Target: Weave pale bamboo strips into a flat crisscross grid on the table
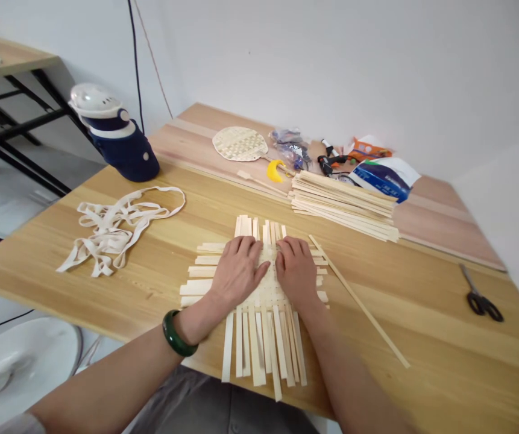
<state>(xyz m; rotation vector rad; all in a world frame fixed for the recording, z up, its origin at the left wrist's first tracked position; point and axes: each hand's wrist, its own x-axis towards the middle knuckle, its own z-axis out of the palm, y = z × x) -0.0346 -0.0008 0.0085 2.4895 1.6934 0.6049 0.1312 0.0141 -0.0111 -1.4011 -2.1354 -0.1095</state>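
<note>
A half-woven mat of pale, flat wooden or bamboo strips (263, 295) lies at the table's near edge, its loose strip ends sticking out on every side. My left hand (237, 271), with a dark green bangle (178, 333) at the wrist, presses on the upper left of the weave, fingers bent and thumb pointing inward. On the upper right, my right hand (296, 271) has its fingers curled down on the strips. Both hands' fingertips are partly hidden. One loose strip (358, 299) lies slantwise to the right of the mat.
Behind the mat lies a stack of strips (343, 205). Further back are a woven fan (240, 144), a yellow crescent-shaped item (275, 171) and a blue packet (379, 181). White tape (114, 229) and a navy jug (121, 141) occupy the left; black-handled scissors (483, 301) the right.
</note>
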